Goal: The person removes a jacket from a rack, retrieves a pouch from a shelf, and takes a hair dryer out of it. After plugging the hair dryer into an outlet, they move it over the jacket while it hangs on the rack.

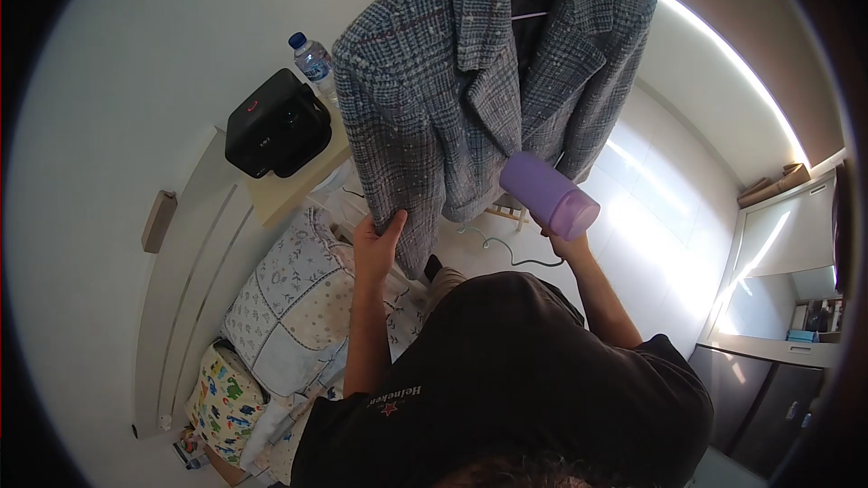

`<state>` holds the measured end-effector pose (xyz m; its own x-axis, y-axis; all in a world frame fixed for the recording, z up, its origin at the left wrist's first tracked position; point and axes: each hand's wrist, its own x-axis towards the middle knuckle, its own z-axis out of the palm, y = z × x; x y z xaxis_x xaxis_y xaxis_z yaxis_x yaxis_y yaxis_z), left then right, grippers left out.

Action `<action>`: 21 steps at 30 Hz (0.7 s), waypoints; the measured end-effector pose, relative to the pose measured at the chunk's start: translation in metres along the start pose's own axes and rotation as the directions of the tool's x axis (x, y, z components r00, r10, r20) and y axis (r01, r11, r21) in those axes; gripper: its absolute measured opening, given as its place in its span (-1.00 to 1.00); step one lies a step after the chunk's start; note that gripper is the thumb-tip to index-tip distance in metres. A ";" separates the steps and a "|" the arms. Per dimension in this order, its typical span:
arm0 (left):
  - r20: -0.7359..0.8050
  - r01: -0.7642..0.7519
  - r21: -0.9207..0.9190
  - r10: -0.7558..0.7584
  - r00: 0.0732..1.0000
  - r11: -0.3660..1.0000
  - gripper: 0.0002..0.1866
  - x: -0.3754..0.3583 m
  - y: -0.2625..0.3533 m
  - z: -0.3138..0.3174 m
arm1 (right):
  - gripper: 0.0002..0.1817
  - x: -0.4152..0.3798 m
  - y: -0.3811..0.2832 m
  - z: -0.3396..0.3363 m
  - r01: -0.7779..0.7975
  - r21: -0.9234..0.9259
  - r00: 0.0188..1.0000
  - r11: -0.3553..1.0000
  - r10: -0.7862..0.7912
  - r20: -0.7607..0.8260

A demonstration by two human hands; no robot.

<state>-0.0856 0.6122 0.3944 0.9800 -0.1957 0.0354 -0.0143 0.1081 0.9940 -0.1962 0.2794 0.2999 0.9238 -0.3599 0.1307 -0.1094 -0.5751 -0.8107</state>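
A grey-blue tweed jacket hangs in front of me with its lapels facing my way. My left hand pinches the lower sleeve on the left, thumb on the outer face of the cloth. In my right hand is a purple handheld garment steamer with a see-through end. It is tilted and overlaps the jacket's lower front in this view. Most of the right hand's fingers are hidden behind the steamer. A cord curves across near my right wrist.
On a shelf at the left stand a black box-shaped device and a water bottle with a blue cap. Below are a bed with a patterned quilt and a printed pillow. Cabinets line the right side.
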 end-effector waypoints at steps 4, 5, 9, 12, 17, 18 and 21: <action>0.003 0.001 -0.008 -0.001 1.000 1.000 -0.80 0.000 -0.003 -0.002 | -0.71 0.002 0.001 -0.001 0.099 -0.041 0.995 0.994 -0.099 -0.008; -0.001 0.000 -0.002 0.000 1.000 1.000 -0.80 0.001 -0.004 -0.002 | -0.71 0.005 -0.001 -0.002 0.101 -0.039 0.995 0.994 -0.102 -0.012; 0.012 -0.009 -0.018 0.009 1.000 1.000 -0.80 0.002 -0.005 -0.002 | -0.65 0.018 0.000 -0.004 0.202 -0.060 0.978 0.978 -0.204 -0.038; 0.014 0.000 -0.010 0.001 1.000 1.000 -0.80 0.002 -0.003 -0.001 | -0.64 0.034 0.001 -0.009 0.434 -0.217 0.888 0.874 -0.456 -0.061; 0.028 -0.025 -0.007 0.025 0.999 1.000 -0.79 0.003 -0.003 -0.001 | -0.81 0.067 -0.063 -0.034 0.682 -0.361 0.614 0.636 -0.766 -0.190; 0.035 -0.025 -0.002 0.025 0.999 1.000 -0.79 0.003 -0.002 0.000 | -0.77 0.074 -0.071 -0.034 0.659 -0.380 0.607 0.649 -0.757 -0.241; 0.042 -0.017 -0.027 0.018 0.999 0.999 -0.79 0.004 0.000 0.001 | -0.72 0.078 -0.077 -0.036 0.623 -0.395 0.605 0.676 -0.736 -0.305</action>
<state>-0.0822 0.6109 0.3943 0.9705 -0.2339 0.0580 -0.0260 0.1375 0.9902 -0.1293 0.2690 0.3928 0.5272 -0.0186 0.8495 0.3562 -0.9028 -0.2408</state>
